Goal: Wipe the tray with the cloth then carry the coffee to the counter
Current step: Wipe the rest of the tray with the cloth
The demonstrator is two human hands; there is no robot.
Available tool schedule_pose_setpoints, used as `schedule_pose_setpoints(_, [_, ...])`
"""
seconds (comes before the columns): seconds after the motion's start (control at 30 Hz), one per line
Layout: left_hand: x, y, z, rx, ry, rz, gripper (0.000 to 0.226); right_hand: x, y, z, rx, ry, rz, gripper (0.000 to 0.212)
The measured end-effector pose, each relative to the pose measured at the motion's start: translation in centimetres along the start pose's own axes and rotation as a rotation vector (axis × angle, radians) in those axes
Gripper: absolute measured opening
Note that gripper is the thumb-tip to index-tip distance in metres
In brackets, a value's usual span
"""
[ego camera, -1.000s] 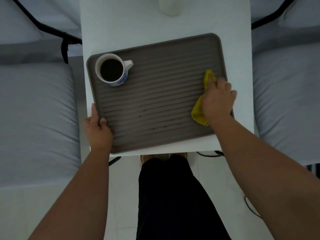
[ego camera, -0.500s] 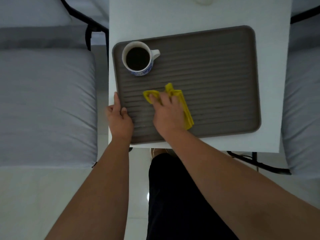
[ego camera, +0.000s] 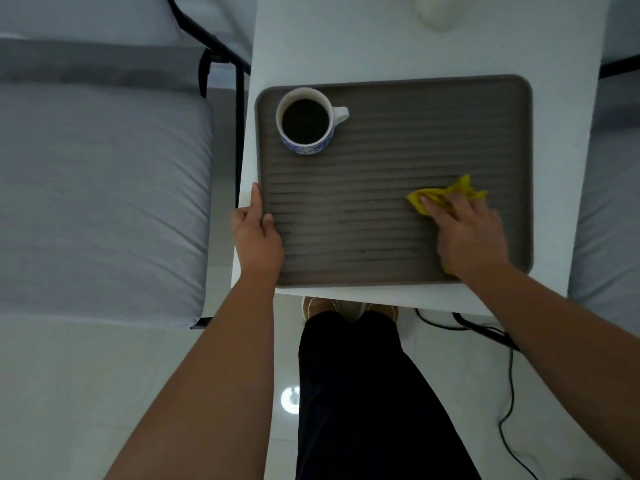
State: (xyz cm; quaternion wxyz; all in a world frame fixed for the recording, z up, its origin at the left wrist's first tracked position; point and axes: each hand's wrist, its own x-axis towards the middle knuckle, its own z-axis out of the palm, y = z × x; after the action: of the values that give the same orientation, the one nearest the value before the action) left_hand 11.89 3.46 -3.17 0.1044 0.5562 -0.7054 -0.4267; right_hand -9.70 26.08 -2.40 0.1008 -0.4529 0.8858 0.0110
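Observation:
A brown ribbed tray lies on a small white table. In the tray's far left corner stands a white mug with a blue pattern, full of dark coffee, handle to the right. My left hand grips the tray's near left rim, thumb on the ribbed floor. My right hand presses a yellow cloth flat against the tray's near right part; most of the cloth is under the palm.
Grey cushioned seats with black frames flank the table left and right. A pale object stands at the table's far edge. My dark-trousered legs and a black cable are on the light floor below.
My right hand swept the cloth from the tray's right side to its left-middle near the mug, then back to the right. My left hand kept its hold on the rim.

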Motion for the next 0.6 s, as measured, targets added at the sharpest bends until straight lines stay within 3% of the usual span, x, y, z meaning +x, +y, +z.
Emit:
schedule_pose_setpoints(0.13, [0.0,0.0,0.1,-0.003,0.012,-0.011,0.055,-3.0,2.8,-0.1,0.239,0.005,0.413,0.055])
schedule_pose_setpoints(0.2, [-0.1,-0.1,0.2,0.002,0.021,0.000,0.055,-3.6,1.9,0.0,0.344,0.029,0.642,0.049])
schedule_pose_setpoints(0.27, [0.0,-0.2,0.2,0.013,0.013,0.003,0.055,-3.1,-1.0,0.0,0.421,0.092,0.738,0.049])
schedule_pose_setpoints(0.47, [0.0,-0.3,0.2,0.005,0.016,0.018,0.056,0.2,-13.6,1.3,0.278,0.096,0.192,0.053])
schedule_pose_setpoints(0.6, [0.2,-0.5,0.2,0.010,0.018,0.034,0.057,3.1,-18.9,0.8,0.261,0.024,-0.013,0.051])
